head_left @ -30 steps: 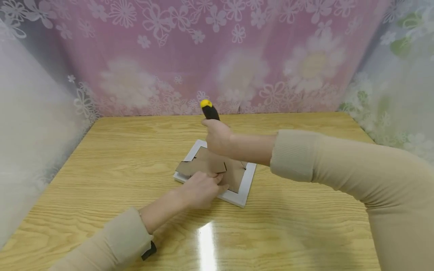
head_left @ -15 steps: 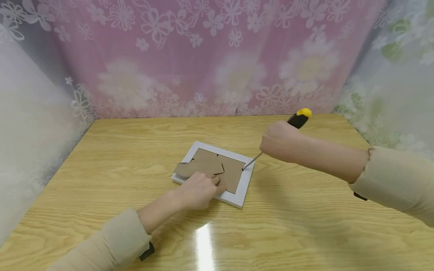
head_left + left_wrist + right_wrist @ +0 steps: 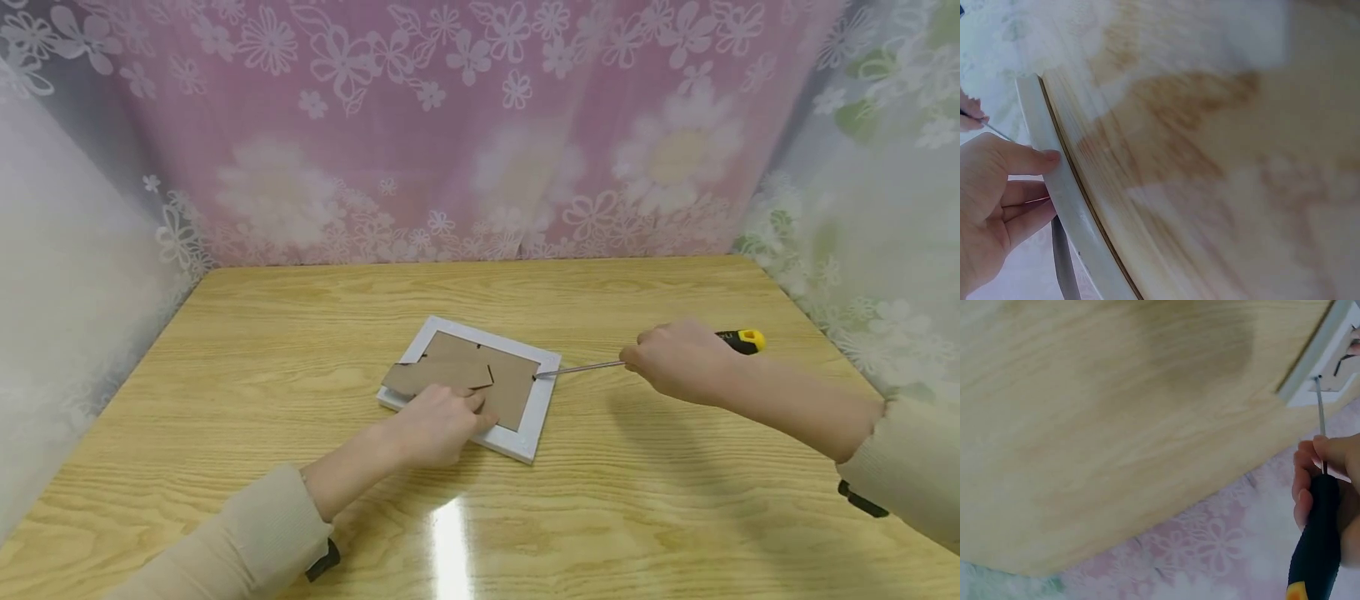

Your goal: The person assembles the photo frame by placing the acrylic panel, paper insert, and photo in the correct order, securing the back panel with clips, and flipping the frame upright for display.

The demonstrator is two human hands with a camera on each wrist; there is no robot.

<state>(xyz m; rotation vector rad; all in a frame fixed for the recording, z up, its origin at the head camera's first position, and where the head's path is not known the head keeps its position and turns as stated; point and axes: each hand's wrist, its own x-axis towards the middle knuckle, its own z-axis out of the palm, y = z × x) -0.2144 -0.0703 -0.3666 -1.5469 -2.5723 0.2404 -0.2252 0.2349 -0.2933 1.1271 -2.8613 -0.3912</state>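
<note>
A white picture frame [image 3: 538, 400] lies face down on the table, its brown backing board [image 3: 513, 392] and a cardboard easel flap [image 3: 435, 374] showing. My left hand [image 3: 437, 425] holds the frame's near edge; in the left wrist view the thumb of the left hand [image 3: 991, 194] presses the frame's side [image 3: 1075, 181]. With curled fingers my right hand [image 3: 682, 360] grips a screwdriver [image 3: 742, 341] with a black and yellow handle. The tip of its metal shaft [image 3: 1320, 409] meets a small dark tab [image 3: 535, 377] at the backing's right edge.
The frame rests on a wood-grain table [image 3: 300, 333]. Flowered pink cloth [image 3: 420, 125] hangs behind it, with pale cloth [image 3: 67, 250] at the left and right sides. A bright light reflection [image 3: 452, 550] shows near the front.
My right hand has swung right and lowered, bringing the screwdriver from steep to nearly flat, its tip staying by the right-edge tab. The left hand and frame stay nearly in place.
</note>
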